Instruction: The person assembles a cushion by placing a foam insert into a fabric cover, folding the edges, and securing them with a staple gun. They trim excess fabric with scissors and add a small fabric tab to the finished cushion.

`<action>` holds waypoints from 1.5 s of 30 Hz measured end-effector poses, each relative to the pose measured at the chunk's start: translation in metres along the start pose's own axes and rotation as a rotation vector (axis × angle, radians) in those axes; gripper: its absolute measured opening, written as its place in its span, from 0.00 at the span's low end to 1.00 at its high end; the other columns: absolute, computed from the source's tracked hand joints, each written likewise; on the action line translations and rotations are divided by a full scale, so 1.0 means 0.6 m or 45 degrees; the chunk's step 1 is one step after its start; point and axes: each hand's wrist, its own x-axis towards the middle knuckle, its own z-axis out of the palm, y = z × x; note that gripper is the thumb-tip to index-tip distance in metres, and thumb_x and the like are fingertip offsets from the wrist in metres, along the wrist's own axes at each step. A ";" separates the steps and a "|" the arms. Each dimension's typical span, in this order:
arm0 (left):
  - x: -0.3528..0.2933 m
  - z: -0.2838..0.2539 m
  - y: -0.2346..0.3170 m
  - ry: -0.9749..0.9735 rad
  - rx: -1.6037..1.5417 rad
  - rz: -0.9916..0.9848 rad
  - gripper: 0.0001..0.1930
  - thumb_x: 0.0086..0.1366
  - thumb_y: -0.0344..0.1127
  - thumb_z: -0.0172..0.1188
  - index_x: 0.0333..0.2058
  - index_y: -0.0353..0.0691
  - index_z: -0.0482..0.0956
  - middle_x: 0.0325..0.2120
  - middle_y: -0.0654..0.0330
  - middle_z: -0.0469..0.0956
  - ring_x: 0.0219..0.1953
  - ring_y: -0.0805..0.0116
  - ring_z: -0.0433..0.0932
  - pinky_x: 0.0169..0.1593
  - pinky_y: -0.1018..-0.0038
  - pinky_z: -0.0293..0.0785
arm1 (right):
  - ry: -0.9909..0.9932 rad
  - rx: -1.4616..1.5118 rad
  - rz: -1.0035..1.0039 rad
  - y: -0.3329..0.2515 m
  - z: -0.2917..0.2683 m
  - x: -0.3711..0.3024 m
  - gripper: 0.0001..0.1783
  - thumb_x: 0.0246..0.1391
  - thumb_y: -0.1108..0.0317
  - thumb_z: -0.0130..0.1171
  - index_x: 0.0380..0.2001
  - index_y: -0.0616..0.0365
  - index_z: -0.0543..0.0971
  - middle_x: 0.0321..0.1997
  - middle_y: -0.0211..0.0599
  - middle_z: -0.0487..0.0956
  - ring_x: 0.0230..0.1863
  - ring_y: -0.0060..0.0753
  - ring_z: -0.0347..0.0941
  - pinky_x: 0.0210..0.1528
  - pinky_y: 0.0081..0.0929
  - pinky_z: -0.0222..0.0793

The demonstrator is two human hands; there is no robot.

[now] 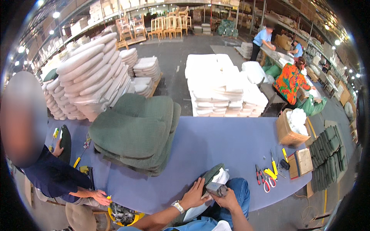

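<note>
A dark green cushion (212, 174) with white material showing along its side rests against my lap at the table's near edge. My left hand (194, 195), with a metal watch at its wrist, grips the cushion, fingers pressed along its cover. My right hand (228, 199) is closed around a grey, boxy tool (217, 189) held against the cushion's white side; its exact kind is unclear. Part of the cushion is hidden beneath my hands and the tool. Left of my hands, several green padded seats (135, 131) are stacked on the blue-grey table (216, 142).
Pliers (260, 175), red-handled scissors (269, 184) and a yellow-handled screwdriver (274, 165) lie at right, near a small box (300, 163) and a carton of white stuffing (291, 133). A co-worker (54, 173) handles a green piece at left. A yellow bucket (125, 216) stands below the table edge.
</note>
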 end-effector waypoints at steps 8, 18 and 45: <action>-0.024 -0.039 0.008 -0.110 -0.160 0.055 0.46 0.67 0.62 0.61 0.71 0.34 0.58 0.72 0.43 0.58 0.74 0.51 0.58 0.71 0.59 0.60 | -0.059 -0.010 0.058 -0.023 -0.017 -0.005 0.25 0.51 0.49 0.69 0.48 0.51 0.86 0.44 0.44 0.87 0.48 0.48 0.84 0.52 0.40 0.79; -0.076 -0.351 0.293 -0.039 -0.818 1.080 0.24 0.75 0.47 0.55 0.56 0.31 0.80 0.55 0.45 0.81 0.59 0.51 0.80 0.63 0.59 0.72 | -0.033 -0.020 -0.051 0.044 0.004 -0.026 0.25 0.50 0.48 0.67 0.48 0.48 0.85 0.41 0.51 0.86 0.45 0.60 0.82 0.51 0.49 0.78; 0.075 -0.123 -0.067 0.291 -0.753 0.074 0.31 0.77 0.51 0.52 0.66 0.31 0.68 0.63 0.45 0.73 0.65 0.59 0.73 0.68 0.66 0.66 | -0.048 0.265 -0.150 0.005 -0.004 -0.064 0.23 0.52 0.61 0.74 0.48 0.60 0.82 0.42 0.44 0.86 0.42 0.40 0.84 0.46 0.36 0.79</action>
